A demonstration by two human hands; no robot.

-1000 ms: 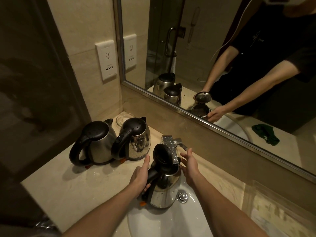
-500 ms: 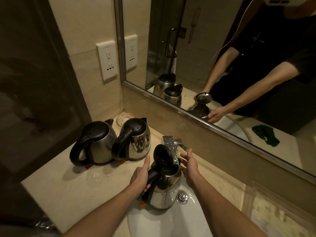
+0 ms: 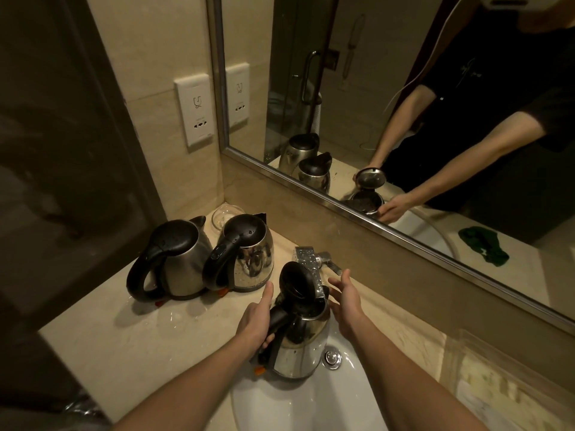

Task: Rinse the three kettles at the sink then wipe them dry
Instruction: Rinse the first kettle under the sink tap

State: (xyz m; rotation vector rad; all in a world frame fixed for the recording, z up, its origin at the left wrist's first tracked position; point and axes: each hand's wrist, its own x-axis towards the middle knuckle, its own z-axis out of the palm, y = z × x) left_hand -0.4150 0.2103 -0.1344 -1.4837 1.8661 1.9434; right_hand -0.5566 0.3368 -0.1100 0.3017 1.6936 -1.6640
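Bare forearms (image 3: 193, 384), a black short-sleeved shirt (image 3: 497, 73) and a thin white cable (image 3: 407, 87).

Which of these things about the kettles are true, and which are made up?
1. The left hand grips the handle of the kettle at the sink. True.
2. That kettle's lid is closed. False: it stands open.
3. The far-left kettle and the middle kettle stand on the counter with their lids closed. True.
4. The right hand holds a green cloth. False: it is open beside the kettle and holds nothing; the green cloth shows only in the mirror.
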